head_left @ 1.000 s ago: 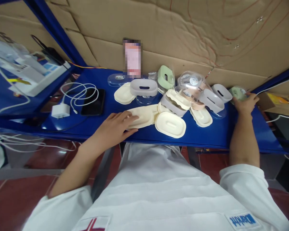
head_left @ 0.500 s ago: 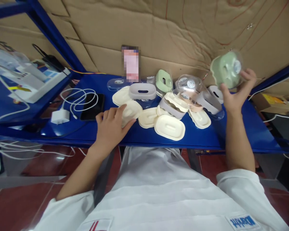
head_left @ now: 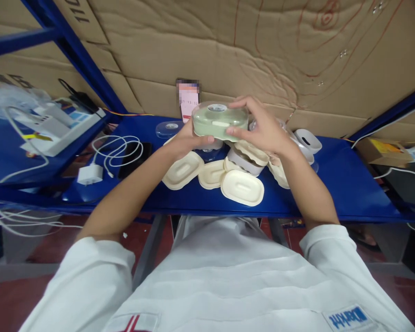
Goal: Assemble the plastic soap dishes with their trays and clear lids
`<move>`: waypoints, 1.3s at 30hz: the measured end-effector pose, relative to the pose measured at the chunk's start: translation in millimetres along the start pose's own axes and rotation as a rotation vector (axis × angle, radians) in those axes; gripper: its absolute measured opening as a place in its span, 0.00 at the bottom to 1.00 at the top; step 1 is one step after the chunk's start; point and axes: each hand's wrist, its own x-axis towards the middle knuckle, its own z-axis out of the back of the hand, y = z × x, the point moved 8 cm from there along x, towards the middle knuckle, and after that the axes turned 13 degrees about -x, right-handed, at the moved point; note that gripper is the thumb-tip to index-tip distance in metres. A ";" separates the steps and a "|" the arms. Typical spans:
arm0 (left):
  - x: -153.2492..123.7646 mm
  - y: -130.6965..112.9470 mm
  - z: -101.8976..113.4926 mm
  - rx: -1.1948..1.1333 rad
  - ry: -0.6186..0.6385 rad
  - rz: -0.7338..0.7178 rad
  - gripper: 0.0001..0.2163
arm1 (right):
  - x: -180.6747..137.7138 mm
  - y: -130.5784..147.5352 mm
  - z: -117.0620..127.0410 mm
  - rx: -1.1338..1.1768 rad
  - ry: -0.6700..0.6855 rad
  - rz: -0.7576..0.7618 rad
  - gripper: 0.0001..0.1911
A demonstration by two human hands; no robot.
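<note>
Both hands hold a green oval plastic box with a clear domed lid [head_left: 220, 123] above the middle of the shelf. My left hand [head_left: 188, 139] grips its left end, thumb on the front lower edge. On its right end is my right hand [head_left: 257, 127], fingers over the lid and thumb at the front. Below lie loose cream oval covers, among them a left one [head_left: 184, 170], a middle one [head_left: 212, 174] and a front one [head_left: 242, 188]. A grey oval shell [head_left: 245, 161] rests under another cream cover [head_left: 251, 153]. Parts behind the green box are hidden.
A phone [head_left: 188, 103] leans on the cardboard wall [head_left: 152, 55]. A clear lid [head_left: 168, 130] lies near it. To the left are a white charger [head_left: 90, 174] with coiled cable and a black device [head_left: 136, 159]. Grey shells [head_left: 308, 139] and a small carton [head_left: 387, 154] stand right.
The green box has come from the far right to the middle in my right hand. My left hand has let go of the cream cover and now grips the box too.
</note>
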 end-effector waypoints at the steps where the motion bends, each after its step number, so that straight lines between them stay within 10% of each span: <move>1: -3.2 4.1 2.8 -0.044 -0.026 0.037 0.43 | 3.8 -3.8 -5.1 0.027 0.004 -0.037 0.28; 11: -3.4 16.4 33.7 -0.038 -0.287 0.002 0.44 | -0.8 -101.9 -2.8 -0.227 -0.267 -0.482 0.35; 15: -2.8 21.9 47.3 0.000 -0.381 -0.017 0.44 | -17.5 -122.5 -5.1 -0.474 -0.127 -0.682 0.39; 23: -4.7 29.0 42.7 0.079 -0.359 -0.024 0.49 | -7.3 -107.2 -38.9 -0.421 -0.017 -0.505 0.41; 30: -4.1 18.4 28.8 0.201 -0.198 -0.107 0.46 | 4.5 -23.7 -48.3 -0.012 0.162 0.072 0.34; 39: -0.5 28.9 31.6 0.032 -0.249 0.000 0.49 | 6.7 -53.9 -36.1 -0.105 0.006 -0.205 0.31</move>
